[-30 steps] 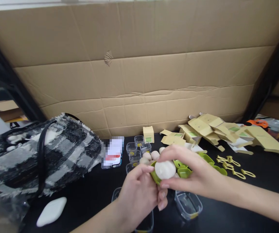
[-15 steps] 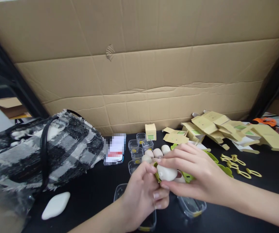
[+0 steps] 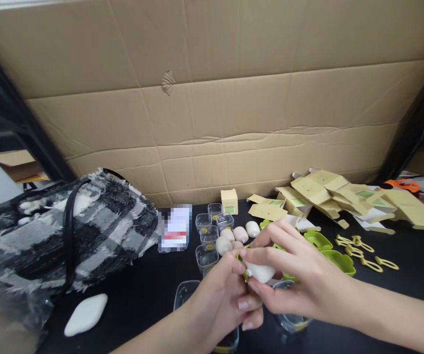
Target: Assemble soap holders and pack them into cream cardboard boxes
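Observation:
Pinched between the thumb and fingers of my right hand is a smooth white rounded piece. My left hand is closed on a thin green piece that touches the white piece's left end. Fingers hide most of the green piece. Behind my hands stand several small rounded blocks in off-white, pinkish and grey. Green flower-shaped dishes lie beyond my right hand and are partly covered by it. Under my wrists, clear containers show in part.
Small clear cups cluster left of the blocks, near a small carton. Flattened cartons and yellow-green loops lie right. A phone, a plaid bag and a white diamond-shaped piece lie left. A cardboard wall stands behind.
The white piece has turned in my fingers, and its left end now sits closer against the green piece. Both hands have shifted slightly right and down.

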Available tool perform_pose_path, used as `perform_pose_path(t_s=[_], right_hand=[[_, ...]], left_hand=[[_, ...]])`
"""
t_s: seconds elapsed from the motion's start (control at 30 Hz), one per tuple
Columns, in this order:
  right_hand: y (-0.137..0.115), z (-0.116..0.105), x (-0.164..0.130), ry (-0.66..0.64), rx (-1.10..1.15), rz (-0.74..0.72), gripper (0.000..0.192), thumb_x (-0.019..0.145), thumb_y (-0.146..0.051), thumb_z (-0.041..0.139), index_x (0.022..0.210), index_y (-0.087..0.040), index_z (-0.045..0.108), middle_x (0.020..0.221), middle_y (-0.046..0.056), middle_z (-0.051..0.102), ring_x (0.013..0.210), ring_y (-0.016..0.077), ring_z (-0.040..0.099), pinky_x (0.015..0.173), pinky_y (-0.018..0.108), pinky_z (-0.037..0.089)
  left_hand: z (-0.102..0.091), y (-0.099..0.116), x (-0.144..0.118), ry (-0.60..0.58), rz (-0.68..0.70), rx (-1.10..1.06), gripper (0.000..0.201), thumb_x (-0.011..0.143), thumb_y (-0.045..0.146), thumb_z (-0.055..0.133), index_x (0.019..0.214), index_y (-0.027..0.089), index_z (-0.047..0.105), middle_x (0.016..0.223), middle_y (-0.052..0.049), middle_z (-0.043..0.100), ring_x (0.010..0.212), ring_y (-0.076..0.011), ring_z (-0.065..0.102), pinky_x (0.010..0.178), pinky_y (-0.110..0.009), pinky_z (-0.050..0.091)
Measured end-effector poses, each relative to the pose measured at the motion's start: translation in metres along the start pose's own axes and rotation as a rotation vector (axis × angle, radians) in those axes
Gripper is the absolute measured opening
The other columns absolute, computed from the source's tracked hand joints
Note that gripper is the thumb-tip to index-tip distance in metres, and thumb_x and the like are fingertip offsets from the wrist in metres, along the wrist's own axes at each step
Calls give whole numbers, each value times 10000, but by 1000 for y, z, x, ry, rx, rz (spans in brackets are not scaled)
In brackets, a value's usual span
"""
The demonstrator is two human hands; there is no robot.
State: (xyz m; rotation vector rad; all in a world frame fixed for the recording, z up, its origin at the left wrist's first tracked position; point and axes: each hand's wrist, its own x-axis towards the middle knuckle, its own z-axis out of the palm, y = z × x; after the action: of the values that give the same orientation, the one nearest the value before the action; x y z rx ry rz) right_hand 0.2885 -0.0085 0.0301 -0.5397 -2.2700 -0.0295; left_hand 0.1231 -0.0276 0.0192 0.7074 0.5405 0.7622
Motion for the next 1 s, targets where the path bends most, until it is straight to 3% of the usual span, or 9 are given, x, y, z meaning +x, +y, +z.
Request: perform_pose_path(t_s=[0.23,0.37,0.53,0.73,1.0], right_hand=[[-4,-1,0,-28,93,72,189,787,-163,643,960,-232,614,827,25,519,758,185,451,654,310,423],[-4,-7,2,-78,170,121,156,788,-144,641,913,-229,606,819,20,503,770,185,462,655,314,416],[-3,-10,2,-137,166,145,132,792,-164,660,898,-228,615,816,23,491,775,192,459,648,315,416],[-6,-8,1,-129,168,168,151,794,-150,661,904,-239,606,851,28,489,796,196,455,656,317,421],[-8,-10,0,-223,100,174,116,824,-183,626,928,-210,584,879,42,505,790,203,456,636,329,416]], left_hand=[[5,4,-3,-96,26,144,257,801,467,576,808,218,511,625,71,403,464,-61,201,420,-173,273],[0,5,0,-110,15,149,188,823,380,541,929,230,503,640,67,408,468,-69,246,432,-174,328],[-4,5,0,-139,-19,128,119,794,318,518,781,225,445,633,62,395,481,-74,253,452,-179,338],[-4,7,-1,-129,-14,169,66,786,260,473,810,233,418,658,59,423,491,-72,291,461,-174,350],[-6,6,0,-111,-49,186,83,757,257,467,825,211,470,616,54,419,477,-75,331,445,-182,378]])
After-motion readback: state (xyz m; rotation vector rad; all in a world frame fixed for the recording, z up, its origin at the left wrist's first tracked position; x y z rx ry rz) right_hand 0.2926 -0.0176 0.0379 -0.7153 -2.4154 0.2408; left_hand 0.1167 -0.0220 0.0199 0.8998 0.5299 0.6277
